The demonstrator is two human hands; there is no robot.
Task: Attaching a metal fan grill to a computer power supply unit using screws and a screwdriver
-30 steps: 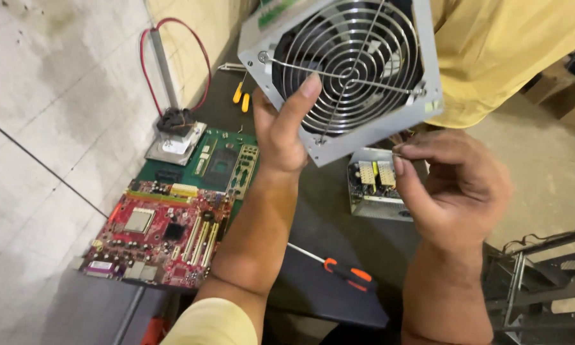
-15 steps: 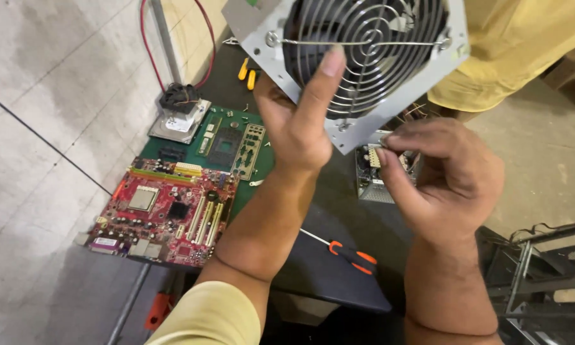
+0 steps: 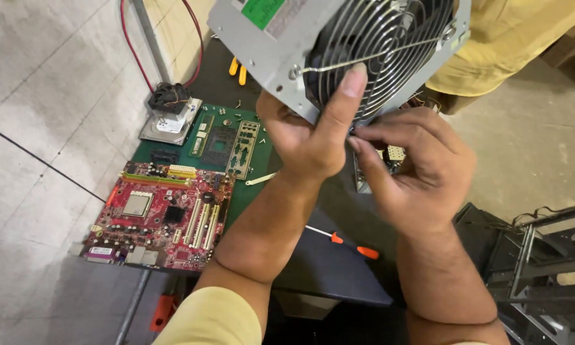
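I hold a gray computer power supply [image 3: 281, 45] up in the air, above the dark table [image 3: 338, 268]. My left hand [image 3: 310, 137] grips it from below, and my thumb lies flat across its round wire fan grille [image 3: 389, 38]. My right hand [image 3: 418, 169] is just beside my left one, under the box. Its fingers are curled and pinched together at the bottom edge of the grille. I cannot tell if they hold something small.

Below, a red motherboard [image 3: 156, 217] lies on the table, touching a green motherboard [image 3: 226, 144] behind it. A small black fan [image 3: 169, 97] sits on a silver hard drive [image 3: 166, 128]. A screwdriver with an orange handle [image 3: 354, 246] lies near my arms. A black metal frame [image 3: 536, 268] stands at the right.
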